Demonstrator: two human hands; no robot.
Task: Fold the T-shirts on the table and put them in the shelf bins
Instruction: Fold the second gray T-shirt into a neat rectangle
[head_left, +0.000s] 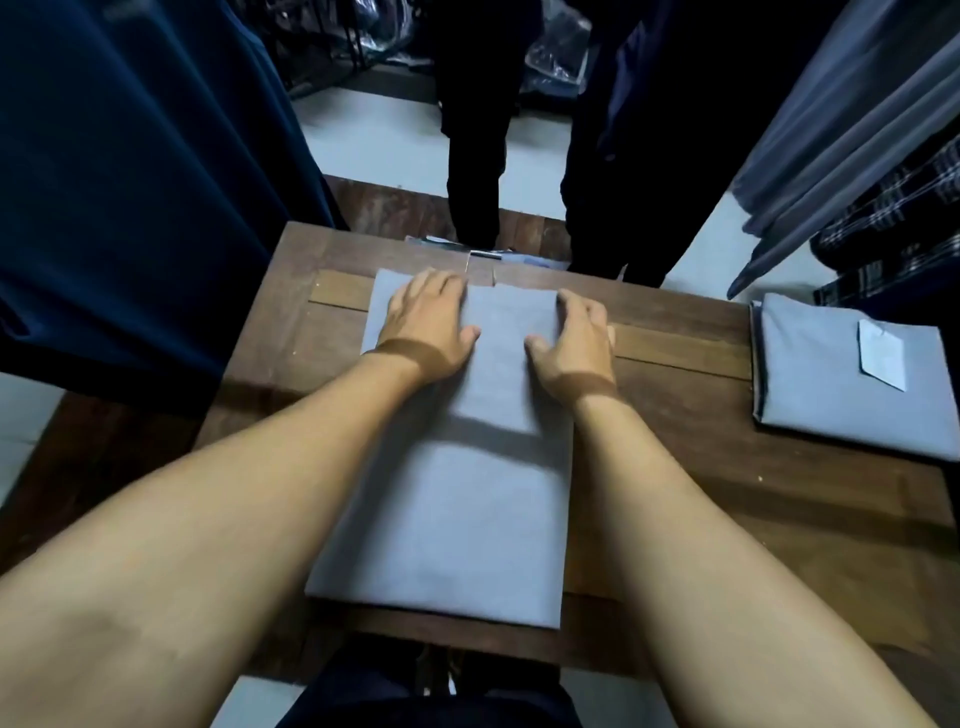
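- Head view: a grey T-shirt (447, 519), folded into a long strip, lies flat on the middle of the wooden desk (701, 509), running from the near edge toward the far one.
- The left hand (428, 317) rests palm down on the shirt's far left part, fingers straight and spread.
- The right hand (571, 332) sits at the far right edge with its fingers bent; I cannot tell whether they pinch the cloth.
- A second folded grey shirt (831, 395) with a white tag (880, 353) lies well apart on the desk's right side.
- Dark blue clothes (130, 182) hang to the left.
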